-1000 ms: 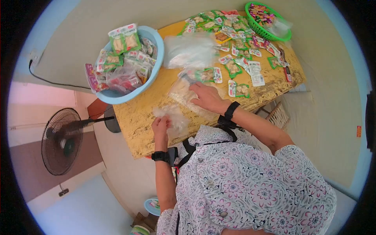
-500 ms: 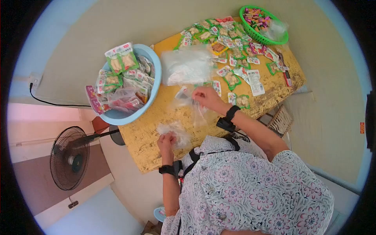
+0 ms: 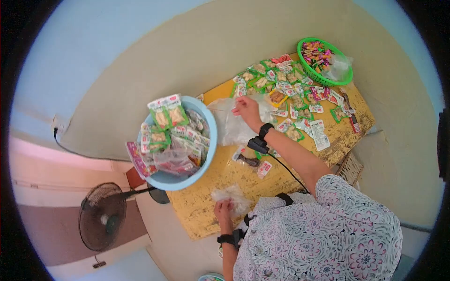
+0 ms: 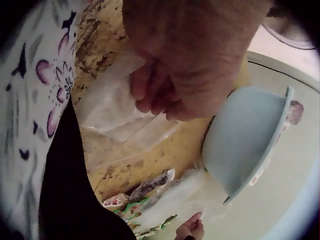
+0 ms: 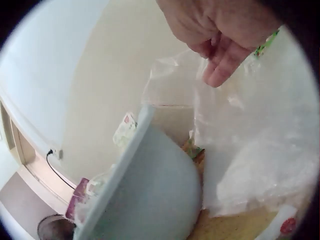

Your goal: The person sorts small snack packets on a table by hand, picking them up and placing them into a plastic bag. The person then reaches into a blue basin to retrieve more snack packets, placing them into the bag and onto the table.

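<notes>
Step in hand looks like picking one more clear plastic bag off the pile. Right hand [image 3: 248,114] is over the far middle of the yellow table [image 3: 197,215], thumb and fingertips seeming to pinch the edge of the top bag [image 5: 172,82]; its film stands up to the left of the fingers, beside the blue basin [image 3: 213,136]. Rest of the bag stack [image 3: 234,134] lies flat under and near that hand. Left hand [image 3: 224,213] is at the near edge, fingers curled, pinching a crumpled clear bag [image 3: 238,195]; can't tell if it's one bag or several. Dark-brown snack packet [image 3: 248,160] and small red-and-white packet [image 3: 265,169] lie between the hands, just on the near side of the stack. More snack packets [image 3: 258,84] spread far right, up to the green basket [image 3: 322,80]. Next move probably calls for peeling the top film free without dragging those below, left grip kept as is. Main risk: thin sheets clinging together, so two come up.
</notes>
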The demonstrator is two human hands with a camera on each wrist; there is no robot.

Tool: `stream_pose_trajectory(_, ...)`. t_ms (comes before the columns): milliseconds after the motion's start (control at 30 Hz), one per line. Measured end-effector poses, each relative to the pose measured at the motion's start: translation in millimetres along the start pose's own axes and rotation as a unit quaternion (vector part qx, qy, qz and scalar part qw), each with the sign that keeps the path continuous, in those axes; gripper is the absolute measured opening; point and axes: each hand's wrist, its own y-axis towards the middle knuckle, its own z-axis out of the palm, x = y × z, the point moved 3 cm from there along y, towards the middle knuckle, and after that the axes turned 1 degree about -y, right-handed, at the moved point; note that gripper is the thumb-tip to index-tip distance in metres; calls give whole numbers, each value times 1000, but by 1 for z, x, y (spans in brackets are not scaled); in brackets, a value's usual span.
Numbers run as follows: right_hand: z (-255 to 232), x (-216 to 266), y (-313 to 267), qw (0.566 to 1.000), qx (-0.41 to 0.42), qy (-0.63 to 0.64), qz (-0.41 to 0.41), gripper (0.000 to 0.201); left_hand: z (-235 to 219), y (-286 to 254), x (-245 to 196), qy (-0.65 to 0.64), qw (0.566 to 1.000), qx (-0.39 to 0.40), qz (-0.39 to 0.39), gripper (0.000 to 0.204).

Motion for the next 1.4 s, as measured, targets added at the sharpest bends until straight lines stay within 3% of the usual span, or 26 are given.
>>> stream_pose_trajectory(33, -1, -20, 10, 1000, -5, 18, -25, 6, 0, 2, 1, 11, 1000, 0, -1, 4)
stream_pose_trajectory(67, 1, -44, 20, 982, 9, -152, -111, 11, 1, 2, -2, 2, 1000, 2, 3, 4)
stream_pose_trajectory(133, 21, -39, 8, 942, 44, -285, -173, 20, 4, -5, -5, -16, 1000, 1, 2, 5)
stream_pose_trajectory(167, 28, -42, 2, 930, 102, -303, -181, 23, 6, -5, -3, -43, 999, -23, -18, 4)
stream_pose_trajectory(200, 37, -37, -6, 911, 157, -371, -89, 25, 7, -5, -3, -34, 999, -22, -18, 4)
stream_pose_trajectory(233, 43, -44, -10, 874, 193, -418, -153, 24, 7, -6, -4, -25, 999, -21, -15, 5)
stream_pose_trajectory(333, 57, -46, -14, 830, 244, -464, -190, 27, 7, -5, -7, -10, 1000, -13, -15, 7)
stream_pose_trajectory(433, 56, -16, -21, 890, 208, -373, -163, 28, 7, -2, -5, 8, 1000, -21, -15, 10)
stream_pose_trajectory(533, 38, 27, -38, 894, 193, -376, -147, 29, 15, -5, -12, 16, 999, -40, -18, 12)
stream_pose_trajectory(733, -62, 40, -67, 947, 12, -298, -118, 15, 13, -2, -9, 32, 999, -28, 4, 14)
stream_pose_trajectory(800, -115, 21, -72, 949, -27, -311, -50, 15, 15, -5, -11, 42, 999, -29, 5, 13)
stream_pose_trajectory(867, -163, -1, -77, 986, -103, -130, 23, 18, 17, -6, -14, 57, 998, -30, 7, 13)
stream_pose_trajectory(900, -177, 3, -80, 986, -105, -99, 78, 19, 15, -6, -13, 50, 998, -25, 8, 12)
stream_pose_trajectory(1067, -202, -1, -74, 943, -100, 63, 311, 25, 12, -4, -9, 49, 998, -13, 24, 9)
stream_pose_trajectory(1167, -201, -29, -47, 937, -83, 97, 325, 25, 7, 1, -5, 63, 998, 13, 23, 8)
stream_pose_trajectory(1267, -192, -36, -41, 947, -165, 73, 266, 24, 19, -11, -15, 54, 998, 5, 34, 5)
stream_pose_trajectory(1367, -190, -38, -46, 964, -171, 38, 198, 22, 8, -3, -10, 49, 991, 104, 63, 3)
stream_pose_trajectory(1400, -192, -33, -51, 975, -163, -12, 150, 21, 8, -4, -11, 61, 993, 82, 60, 2)
